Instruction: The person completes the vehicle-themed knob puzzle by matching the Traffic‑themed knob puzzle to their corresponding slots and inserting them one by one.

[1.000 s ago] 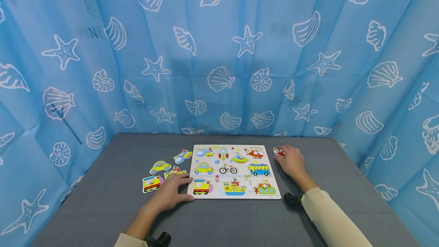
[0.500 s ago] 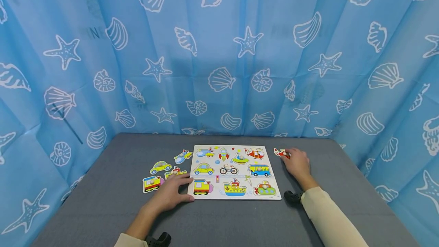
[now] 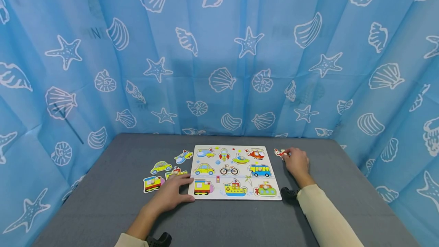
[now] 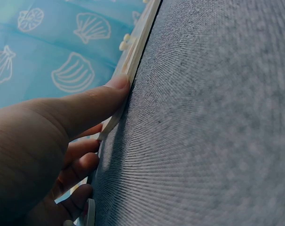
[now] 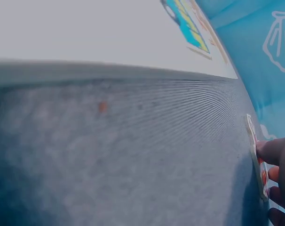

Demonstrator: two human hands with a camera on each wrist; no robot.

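Observation:
In the head view, a white wooden peg puzzle board (image 3: 212, 151) printed with vehicles lies mid-table. My left hand (image 3: 173, 193) holds its near left corner, thumb along the front edge (image 4: 128, 70) and fingertips at the left side. Beyond the board's right side, my right hand (image 3: 297, 165) pinches a red helicopter puzzle piece (image 3: 278, 153) by its middle. In the right wrist view the helicopter piece (image 5: 254, 141) shows nearly edge-on, thumb against its face. The board has knobbed pieces in it: bus (image 3: 265, 171), submarine (image 3: 271, 192), bicycle (image 3: 224, 171) and UFO (image 3: 241, 161).
Left of the board lie loose pieces: a plane (image 3: 181, 159), a yellow car (image 3: 157, 168), a train (image 3: 149, 186) and a ship (image 3: 170, 174), partly covered by my left hand. A blue shell-print curtain (image 3: 219, 48) rises behind the grey table (image 3: 240, 222).
My right hand shifts slightly right and back over the helicopter piece, its fingertips moving onto the piece's middle. The left hand stays at the board's corner.

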